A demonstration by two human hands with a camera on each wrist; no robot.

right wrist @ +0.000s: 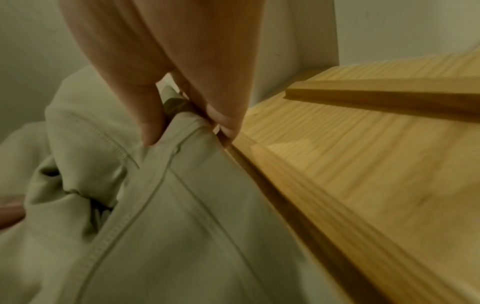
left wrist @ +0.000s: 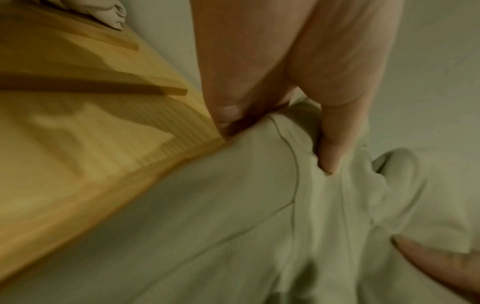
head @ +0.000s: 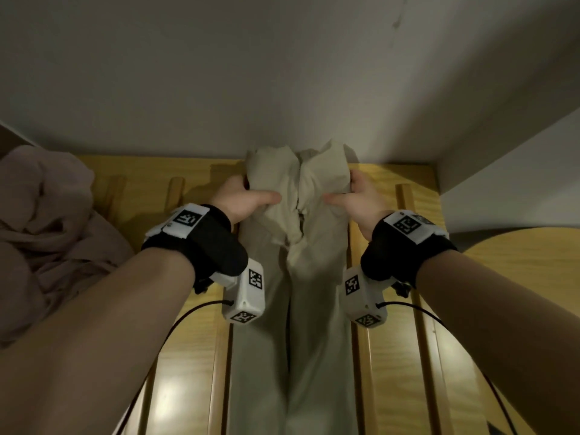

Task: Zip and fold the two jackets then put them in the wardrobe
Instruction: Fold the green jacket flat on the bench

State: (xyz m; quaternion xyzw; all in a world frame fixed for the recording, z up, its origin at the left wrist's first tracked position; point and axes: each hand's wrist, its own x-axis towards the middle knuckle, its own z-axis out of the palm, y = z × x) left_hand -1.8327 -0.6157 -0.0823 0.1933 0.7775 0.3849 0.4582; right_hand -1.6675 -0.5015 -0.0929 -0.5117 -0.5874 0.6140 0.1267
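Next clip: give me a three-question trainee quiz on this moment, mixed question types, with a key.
1. True or false: both hands grip the beige jacket at its top.
2. Multiple choice: where is the pink garment in the head view? A) in the right hand B) bunched at the left, untouched C) draped over the beige jacket.
3. Fill in: the left hand holds the jacket in front of a yellow ____ surface with raised slats.

Key: 1 true; 2 B; 3 wooden.
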